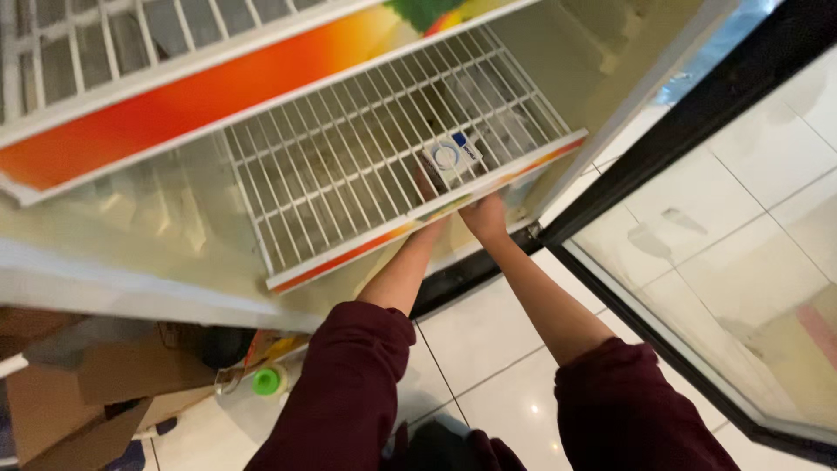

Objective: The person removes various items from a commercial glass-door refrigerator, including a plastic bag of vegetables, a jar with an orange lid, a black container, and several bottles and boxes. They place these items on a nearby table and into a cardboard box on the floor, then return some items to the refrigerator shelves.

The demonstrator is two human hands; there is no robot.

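White carton [452, 155] with blue circle, on wire shelf [349, 166], hands beneath

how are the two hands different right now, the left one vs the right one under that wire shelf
The right hand shows plainly at the front edge of the wire shelf, while the left hand has gone under it and is seen only through the wires. The right hand sits just below the shelf's coloured front strip; the left reaches deeper, beneath the small white packet. Both forearms are bare, with dark red sleeves pushed up.
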